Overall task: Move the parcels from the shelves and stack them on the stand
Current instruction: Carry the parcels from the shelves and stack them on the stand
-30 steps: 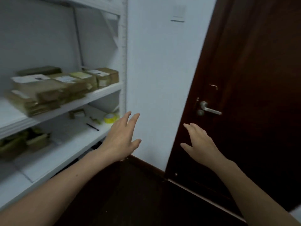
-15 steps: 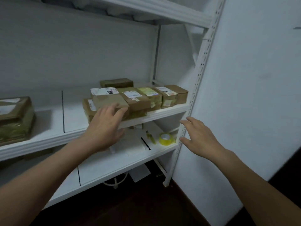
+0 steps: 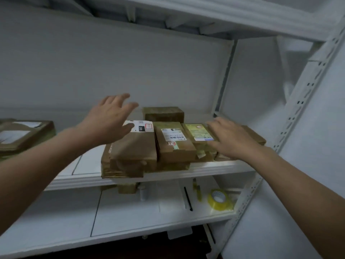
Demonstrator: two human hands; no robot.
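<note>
Both grips are open here! Our left hand (image 3: 110, 120) hovers, fingers spread, above the brown parcel (image 3: 134, 152) with the white label, at the left end of the row on the middle shelf (image 3: 214, 168). Our right hand (image 3: 231, 139) lies flat over the right end of the row, beside the yellow-labelled parcel (image 3: 197, 132); we can't tell if it touches. A box (image 3: 164, 114) sits behind the row. On the lower shelf (image 3: 130, 217), near its right edge, are a tape roll (image 3: 220, 200) and a pen (image 3: 188, 199).
</note>
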